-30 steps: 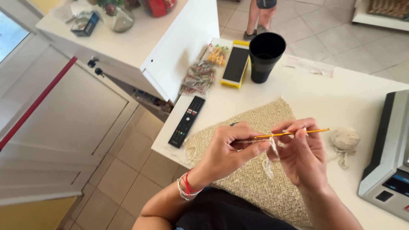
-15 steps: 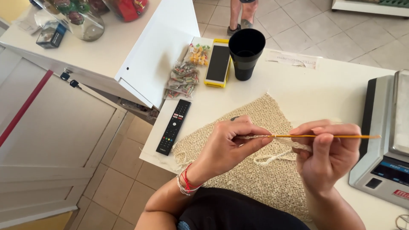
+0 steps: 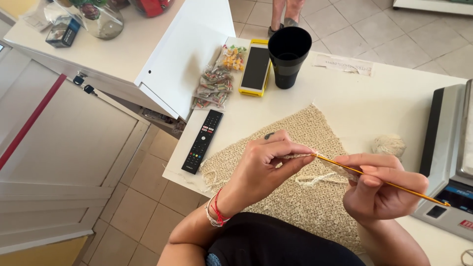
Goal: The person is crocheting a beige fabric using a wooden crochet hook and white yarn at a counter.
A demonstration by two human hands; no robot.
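- Work surface: a white table (image 3: 394, 98) with a square edge, set over a floor of pale beige tiles (image 3: 345, 29).
- Crocheted piece (image 3: 315, 197): a beige openwork panel lying flat on the table, directly under both hands.
- Left hand (image 3: 261, 162): fingers pinched shut on the working edge of the crocheted piece; red and white bracelets sit at the wrist.
- Right hand (image 3: 379, 189): closed around a yellow crochet hook (image 3: 384, 182), the tip meeting the left fingertips.
- Ball of yarn (image 3: 389, 145): on the table, just beyond the right hand.
- Far side of the table: a black cup (image 3: 289, 56), a phone in a yellow case (image 3: 256, 69) beside it, and a bag of wrapped sweets (image 3: 214, 86).
- Black remote control (image 3: 203, 141): near the left table edge.
- Weighing scale (image 3: 451, 162): at the right edge.
- White counter (image 3: 148, 44): adjoins the table on the left.
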